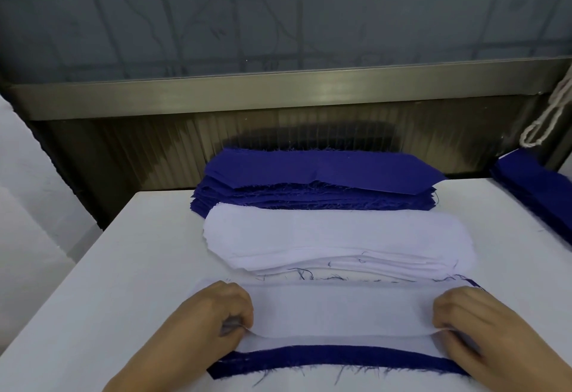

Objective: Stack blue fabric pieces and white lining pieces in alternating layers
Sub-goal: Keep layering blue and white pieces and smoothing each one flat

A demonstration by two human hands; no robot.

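White lining piece (340, 311) — lower centre of frame, long axis left to right.
Left hand (213, 314) and right hand (473, 320) each pinch one end over the blue fabric piece (334, 357) — blue's near edge exposed on the surface (123, 267).

Both forearms cut off by bottom frame edge. Left hand (216, 314) fingertips curled under, hidden by its own knuckles; right hand (483, 329) likewise. Flat white lining piece (340, 311) hides most of the frayed blue fabric piece (340, 357) beneath. Second stack of blue fabric pieces (538, 187) at counter's right edge cut off by frame. Looped white cord (551, 113) top out of view.
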